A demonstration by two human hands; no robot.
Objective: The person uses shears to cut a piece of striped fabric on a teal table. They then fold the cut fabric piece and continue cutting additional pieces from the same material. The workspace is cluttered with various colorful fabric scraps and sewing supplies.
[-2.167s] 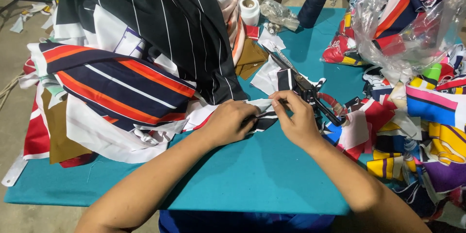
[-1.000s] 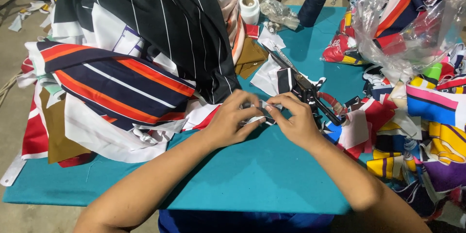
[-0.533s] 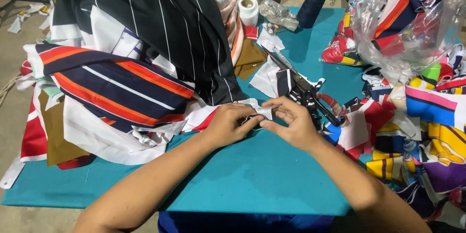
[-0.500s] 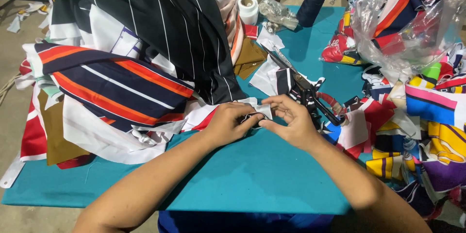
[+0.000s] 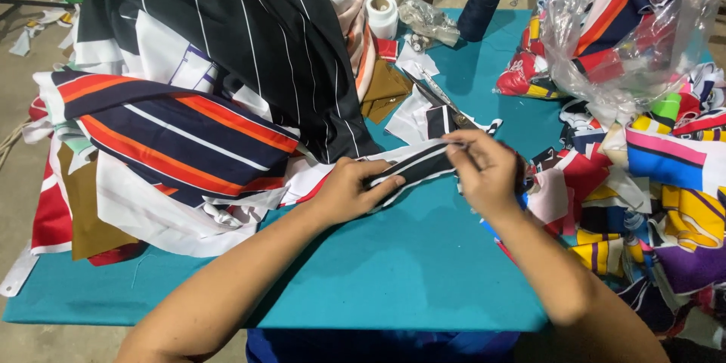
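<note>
A narrow black and white striped fabric strip (image 5: 414, 166) stretches between both hands just above the teal table (image 5: 393, 272). My left hand (image 5: 349, 190) pinches the strip's left end. At the strip's right end my right hand (image 5: 488, 174) grips it with thumb and fingers. A pair of scissors (image 5: 439, 98) lies on white fabric scraps just behind the hands.
A large heap of striped black, navy, orange and white cloth (image 5: 197, 98) covers the table's left. A clear plastic bag of fabric pieces (image 5: 620, 23) and colourful scraps (image 5: 665, 174) fill the right. A dark thread cone (image 5: 480, 6) and a white tape roll (image 5: 382, 13) stand at the back.
The hands were close together working on a small folded piece; now they have drawn apart and the striped strip is pulled out long between them.
</note>
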